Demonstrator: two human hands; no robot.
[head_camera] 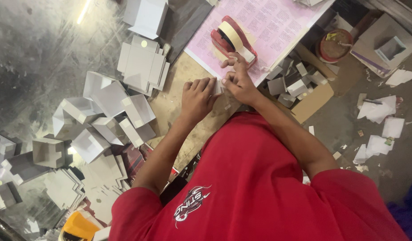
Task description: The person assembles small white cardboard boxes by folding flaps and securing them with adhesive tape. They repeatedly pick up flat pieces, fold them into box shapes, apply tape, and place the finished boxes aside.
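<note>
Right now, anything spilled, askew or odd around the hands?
Yes. White paper scraps lie strewn on the floor at the right, and folded grey-white boxes are heaped at all angles on the left. Small card pieces spill loosely over a brown box beside the right hand. No damage visible.

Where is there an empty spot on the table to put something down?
Bare wood shows between the folded white boxes and the left hand. The pink sheet is open beyond the tape dispenser. It is crowded around the boxes and the small cardboard pieces.
</note>
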